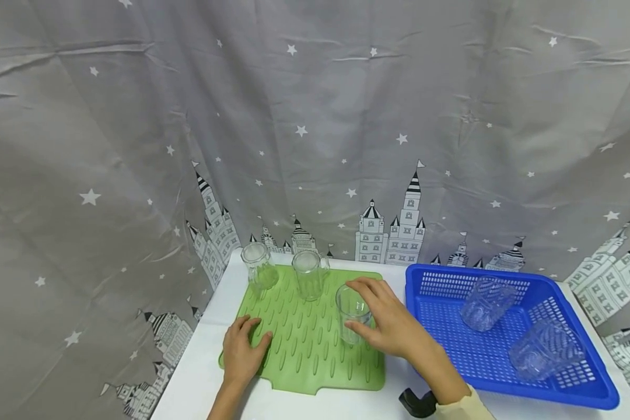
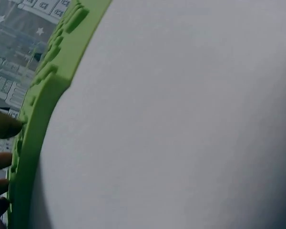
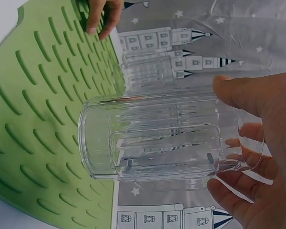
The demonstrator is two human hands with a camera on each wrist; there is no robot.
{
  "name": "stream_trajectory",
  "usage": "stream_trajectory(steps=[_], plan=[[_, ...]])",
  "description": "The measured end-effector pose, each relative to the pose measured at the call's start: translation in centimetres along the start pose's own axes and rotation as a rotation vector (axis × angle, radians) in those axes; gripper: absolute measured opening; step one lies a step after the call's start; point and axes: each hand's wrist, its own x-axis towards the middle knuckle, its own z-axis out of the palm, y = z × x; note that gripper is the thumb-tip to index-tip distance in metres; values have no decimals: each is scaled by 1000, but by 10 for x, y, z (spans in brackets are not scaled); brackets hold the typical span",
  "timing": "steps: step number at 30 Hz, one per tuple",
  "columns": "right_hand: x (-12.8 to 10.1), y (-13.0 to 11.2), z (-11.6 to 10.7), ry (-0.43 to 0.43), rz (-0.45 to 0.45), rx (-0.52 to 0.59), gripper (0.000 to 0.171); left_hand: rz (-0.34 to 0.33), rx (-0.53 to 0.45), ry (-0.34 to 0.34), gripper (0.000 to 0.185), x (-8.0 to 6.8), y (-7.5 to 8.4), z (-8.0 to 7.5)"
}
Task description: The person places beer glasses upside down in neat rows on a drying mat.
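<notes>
A green ridged drying mat (image 1: 304, 356) lies on the white table (image 1: 210, 373). My right hand (image 1: 370, 312) grips a clear ribbed glass mug (image 1: 350, 309) that stands on the mat's right part. In the right wrist view thumb and fingers (image 3: 248, 95) curl round the mug (image 3: 157, 138), whose far end meets the mat (image 3: 33, 119). My left hand (image 1: 248, 344) rests flat on the mat's left edge and holds nothing. The left wrist view shows only its fingertips (image 2: 2, 126) against the mat's rim (image 2: 38, 109).
Two more clear glasses (image 1: 259, 267) (image 1: 308, 274) stand at the back of the mat. A blue perforated basket (image 1: 412, 297) to the right holds two glasses lying on their sides (image 1: 487, 303) (image 1: 546, 349). A grey star-and-castle curtain (image 1: 315, 128) hangs close behind the table.
</notes>
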Motion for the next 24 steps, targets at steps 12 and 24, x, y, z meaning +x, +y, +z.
stream_trajectory(steps=[12,24], plan=[[0,-6,5,-38,-7,30,75,124,-10,3,49,-12,37,14],[0,-7,9,-18,-57,18,75,107,-528,-529,80,-22,105,29]])
